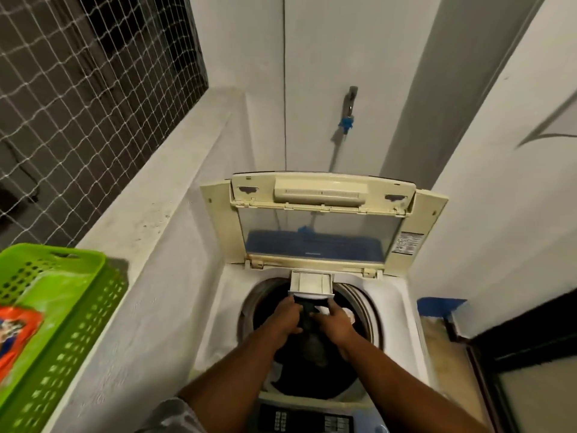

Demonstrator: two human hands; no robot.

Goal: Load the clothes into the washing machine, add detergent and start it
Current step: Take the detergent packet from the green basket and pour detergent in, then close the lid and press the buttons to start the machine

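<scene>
— While your arms reach down over the washing machine (pixel 215 310), where do your hands sit?
— Both are inside the drum opening. Your left hand (pixel 285 318) and your right hand (pixel 335 321) are each closed on a dark garment (pixel 309 314) bunched between them, just below the detergent drawer (pixel 311 284), which is pulled out over the drum.
— And the rest of the clothes?
— More dark fabric lies lower in the drum, with a pale piece (pixel 349 317) showing beside your right hand (what kind of item it is, you cannot tell from here).
— Is the lid out of the way?
— Yes, the lid (pixel 318 232) stands raised at the back, against the wall under a tap (pixel 349 107). A green basket (pixel 59 323) rests on the ledge (pixel 162 220) at your left, with an orange packet (pixel 18 332) in it. The control panel (pixel 309 420) is nearest to you.
</scene>
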